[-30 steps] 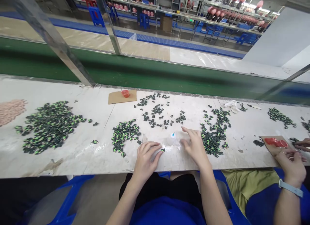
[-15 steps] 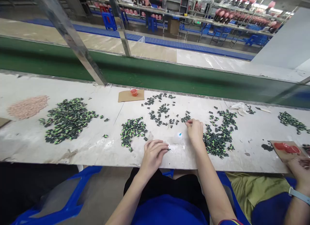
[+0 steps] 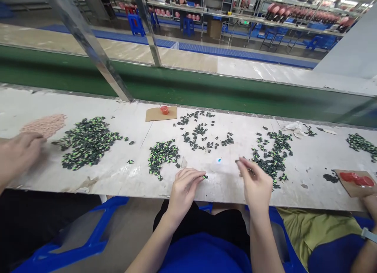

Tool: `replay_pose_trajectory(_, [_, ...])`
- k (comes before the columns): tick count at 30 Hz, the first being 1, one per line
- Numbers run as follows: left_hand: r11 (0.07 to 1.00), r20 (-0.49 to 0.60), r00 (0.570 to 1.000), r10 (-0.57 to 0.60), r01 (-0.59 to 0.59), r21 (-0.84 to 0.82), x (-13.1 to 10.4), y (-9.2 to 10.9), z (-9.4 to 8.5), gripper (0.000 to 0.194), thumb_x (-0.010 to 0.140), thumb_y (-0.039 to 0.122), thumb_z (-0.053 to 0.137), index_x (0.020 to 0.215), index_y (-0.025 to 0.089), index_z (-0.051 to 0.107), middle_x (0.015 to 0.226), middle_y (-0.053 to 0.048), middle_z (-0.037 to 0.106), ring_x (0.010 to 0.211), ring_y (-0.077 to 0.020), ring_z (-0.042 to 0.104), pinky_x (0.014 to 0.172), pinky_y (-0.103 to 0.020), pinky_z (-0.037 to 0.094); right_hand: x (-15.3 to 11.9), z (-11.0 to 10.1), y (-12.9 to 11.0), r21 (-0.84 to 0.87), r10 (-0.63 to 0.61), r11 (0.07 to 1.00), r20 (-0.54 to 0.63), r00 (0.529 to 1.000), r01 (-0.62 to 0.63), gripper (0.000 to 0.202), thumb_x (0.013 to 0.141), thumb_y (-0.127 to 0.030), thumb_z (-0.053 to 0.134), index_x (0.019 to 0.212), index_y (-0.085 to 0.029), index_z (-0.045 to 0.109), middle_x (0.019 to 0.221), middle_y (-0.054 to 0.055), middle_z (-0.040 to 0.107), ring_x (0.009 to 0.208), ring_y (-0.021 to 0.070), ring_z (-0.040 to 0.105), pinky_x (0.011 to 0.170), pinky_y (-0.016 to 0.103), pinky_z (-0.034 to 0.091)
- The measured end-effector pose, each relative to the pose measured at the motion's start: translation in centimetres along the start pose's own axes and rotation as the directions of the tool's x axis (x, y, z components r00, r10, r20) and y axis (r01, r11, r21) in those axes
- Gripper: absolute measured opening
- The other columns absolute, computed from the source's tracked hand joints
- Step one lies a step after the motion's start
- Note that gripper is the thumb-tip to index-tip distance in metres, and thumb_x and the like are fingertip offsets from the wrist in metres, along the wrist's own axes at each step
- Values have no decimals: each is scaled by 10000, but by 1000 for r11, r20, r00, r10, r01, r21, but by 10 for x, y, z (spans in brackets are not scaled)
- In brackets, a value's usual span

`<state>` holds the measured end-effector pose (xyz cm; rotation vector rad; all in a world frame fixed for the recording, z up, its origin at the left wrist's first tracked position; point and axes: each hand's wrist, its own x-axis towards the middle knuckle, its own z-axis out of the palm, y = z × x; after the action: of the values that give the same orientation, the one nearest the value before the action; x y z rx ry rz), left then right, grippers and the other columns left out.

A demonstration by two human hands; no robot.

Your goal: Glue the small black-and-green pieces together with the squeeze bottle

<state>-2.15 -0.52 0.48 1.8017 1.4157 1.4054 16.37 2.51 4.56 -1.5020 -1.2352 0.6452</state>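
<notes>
My left hand (image 3: 186, 183) is closed in a pinch near the table's front edge, holding a small black-and-green piece (image 3: 205, 177) at its fingertips. To the right, my right hand (image 3: 257, 182) pinches a small dark piece (image 3: 237, 161) between thumb and forefinger, above the tabletop. Between the hands lies a small blue-tipped item (image 3: 218, 160) on a clear, shiny patch. Beyond them are loose small black pieces (image 3: 199, 130). A pile of black-and-green pieces (image 3: 161, 157) lies left of my hands, and another pile of such pieces (image 3: 275, 147) lies behind my right hand.
A red cup (image 3: 164, 110) stands on cardboard (image 3: 151, 114) at the back. On the left are a large black-and-green pile (image 3: 88, 143), pink pieces (image 3: 48, 124) and another person's hand (image 3: 20, 155). Another person's arm (image 3: 369, 210) is at right, by red containers (image 3: 350, 176). A metal post (image 3: 108, 69) rises behind.
My right hand has drawn back from the loose black pieces toward me and right, with a dark piece in its fingers. My left hand has lifted slightly. Another person's hand has appeared at left.
</notes>
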Motion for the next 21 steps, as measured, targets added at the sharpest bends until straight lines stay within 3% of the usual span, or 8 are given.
replay_pose_trajectory(2, [1000,-1,1000,15,-15,12,2,8,1,136,911,224,561,937,228,695,825,-27,717,818,-181,643,800,-350,465,-27,-2,-8,80,13,997,68,998,-19,229,774,-346,705,937,-192,755,855,68,750,729,200,691,649,314,569])
replay_pose_trajectory(5, [998,7,999,47,-47,31,3,18,3,136,913,200,559,953,230,686,823,-19,715,818,-174,637,794,-344,455,-47,5,-13,161,6,987,144,990,-30,130,782,-295,690,844,-213,769,838,63,751,783,206,702,653,295,584])
replay_pose_trajectory(13, [993,-2,995,104,-103,61,3,27,6,126,904,172,572,958,230,669,833,-15,724,811,-170,641,788,-346,454,-46,13,-13,284,187,921,274,943,-265,115,726,-298,717,772,-204,765,798,50,767,748,216,726,640,293,613])
replay_pose_trajectory(17, [993,-19,995,101,-99,55,2,30,8,128,892,142,577,936,225,665,794,-4,710,768,-158,627,760,-329,455,-48,15,-11,326,170,911,261,950,-252,69,718,-263,724,736,-207,760,760,42,762,719,204,722,672,298,609])
replay_pose_trajectory(21, [998,-21,998,53,-52,46,1,32,9,155,887,118,557,895,225,668,745,4,692,737,-159,612,727,-319,454,-49,20,-7,393,67,906,236,970,-158,44,726,-193,711,709,-213,746,728,34,742,715,184,706,678,287,590])
